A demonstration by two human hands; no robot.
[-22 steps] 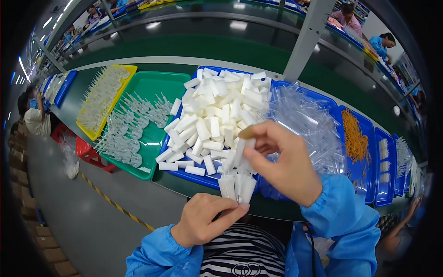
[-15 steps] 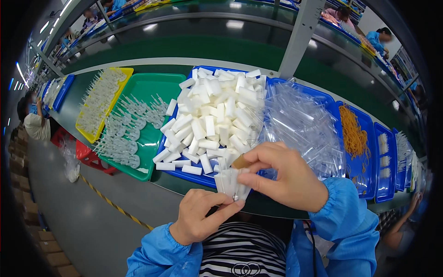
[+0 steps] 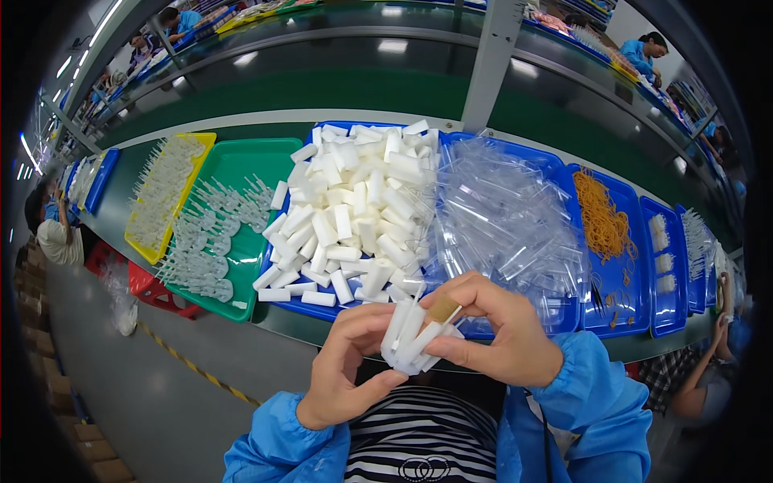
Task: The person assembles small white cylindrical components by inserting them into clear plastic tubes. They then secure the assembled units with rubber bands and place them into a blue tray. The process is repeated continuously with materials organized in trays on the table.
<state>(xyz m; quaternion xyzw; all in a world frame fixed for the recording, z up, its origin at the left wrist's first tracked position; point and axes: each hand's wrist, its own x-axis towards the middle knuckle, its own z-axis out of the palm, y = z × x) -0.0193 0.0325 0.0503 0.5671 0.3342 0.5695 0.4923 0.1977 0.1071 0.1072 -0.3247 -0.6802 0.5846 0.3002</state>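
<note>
Just in front of my body, both hands hold a small white plastic piece with several upright white prongs or tubes and a thin stalk. My left hand grips it from the left, with the thumb under its lower edge. My right hand pinches its right side between thumb and fingers. A brown wrap shows at the right index fingertip; what kind it is I cannot tell. Beyond my hands lies a heap of white foam blocks in a blue tray. Clear plastic tubes or sleeves fill the blue tray to its right.
A green tray and a yellow tray of white stalked parts stand at left. Orange rubber bands lie in a blue tray at right. A metal post rises behind. Co-workers sit beyond the table and at both sides.
My left fingers have moved up around the white piece, which is now tilted and lower. My right hand has come down and closer to my body. The view has shifted slightly.
</note>
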